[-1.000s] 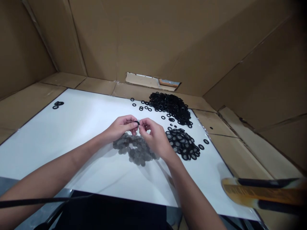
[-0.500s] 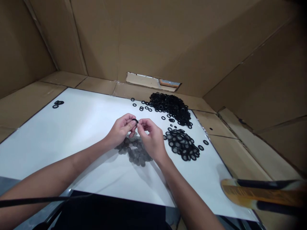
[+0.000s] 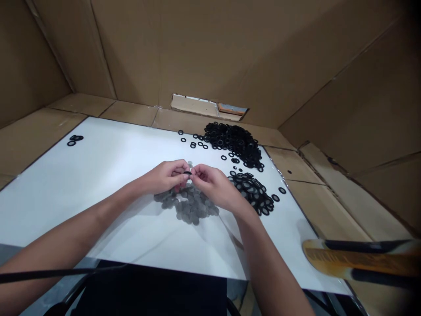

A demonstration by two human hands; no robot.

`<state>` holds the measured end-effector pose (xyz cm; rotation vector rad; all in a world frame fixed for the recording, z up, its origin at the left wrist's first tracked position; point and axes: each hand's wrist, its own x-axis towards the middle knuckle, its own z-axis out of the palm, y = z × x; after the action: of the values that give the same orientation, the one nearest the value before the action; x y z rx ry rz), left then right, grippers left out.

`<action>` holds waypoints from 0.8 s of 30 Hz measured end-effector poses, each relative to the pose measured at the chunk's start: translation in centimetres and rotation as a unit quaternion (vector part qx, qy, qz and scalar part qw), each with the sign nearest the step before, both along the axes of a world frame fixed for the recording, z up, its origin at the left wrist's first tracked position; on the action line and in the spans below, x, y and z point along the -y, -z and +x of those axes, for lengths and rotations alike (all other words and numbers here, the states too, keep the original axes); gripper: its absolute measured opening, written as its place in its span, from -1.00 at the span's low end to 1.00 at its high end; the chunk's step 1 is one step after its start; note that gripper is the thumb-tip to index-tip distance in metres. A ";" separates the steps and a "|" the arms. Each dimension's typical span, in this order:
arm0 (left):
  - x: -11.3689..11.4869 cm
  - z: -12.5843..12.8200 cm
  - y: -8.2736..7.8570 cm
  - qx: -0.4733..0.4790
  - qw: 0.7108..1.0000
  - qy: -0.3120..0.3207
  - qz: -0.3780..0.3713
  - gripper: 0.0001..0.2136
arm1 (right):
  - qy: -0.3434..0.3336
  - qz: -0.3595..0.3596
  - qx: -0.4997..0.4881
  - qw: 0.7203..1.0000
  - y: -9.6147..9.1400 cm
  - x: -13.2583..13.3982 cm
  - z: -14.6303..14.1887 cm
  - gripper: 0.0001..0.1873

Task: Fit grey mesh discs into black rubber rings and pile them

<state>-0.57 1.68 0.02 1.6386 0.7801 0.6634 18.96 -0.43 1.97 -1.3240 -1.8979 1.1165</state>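
Between the fingertips of both hands is a small black ring point(image 3: 187, 173), seen nearly edge-on. My left hand point(image 3: 171, 175) pinches its left side, thumb on top. My right hand point(image 3: 210, 182) grips the other side between thumb and fingers. Whether a disc sits inside the ring cannot be made out. Just below the hands lies a loose heap of small grey discs point(image 3: 194, 208) on the white board point(image 3: 131, 237). To the right of my right hand is a pile of black rings with grey centres point(image 3: 251, 191), partly covered by the right forearm and wrist.
A big pile of black rings point(image 3: 233, 142) lies at the back right, stray rings around it. Several rings point(image 3: 75, 139) rest at the far left. Cardboard walls point(image 3: 210, 52) with a cut slot enclose the board. A blurred yellow-and-black object point(image 3: 355, 261) juts in at lower right.
My hands have turned the ring to a flatter, edge-on angle. My right hand has swung right and its wrist now overlaps the nearer ring pile. The view has shifted slightly.
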 end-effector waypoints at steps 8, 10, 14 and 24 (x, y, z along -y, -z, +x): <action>-0.1 0.4 -0.3 0.091 0.995 -0.042 -0.024 -0.81 | 0.046 -0.017 -0.135 0.990 0.2 -0.2 -0.3 -0.78; -0.1 0.6 -0.1 0.115 0.992 -0.042 -0.040 -0.82 | 0.052 -0.027 -0.156 0.986 0.2 -0.3 -0.5 -0.77; 0.0 0.7 0.1 0.143 0.987 -0.034 -0.063 -0.84 | 0.054 -0.031 -0.130 0.989 0.2 -0.3 -0.5 -0.79; 0.3 0.9 0.0 0.176 0.980 -0.040 -0.080 -0.88 | 0.067 0.023 -0.143 0.987 0.6 0.5 -1.8 -0.92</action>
<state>0.34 1.40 -0.01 1.3012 0.6258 0.8958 17.19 -0.94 1.33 -1.1764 -1.5933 1.1205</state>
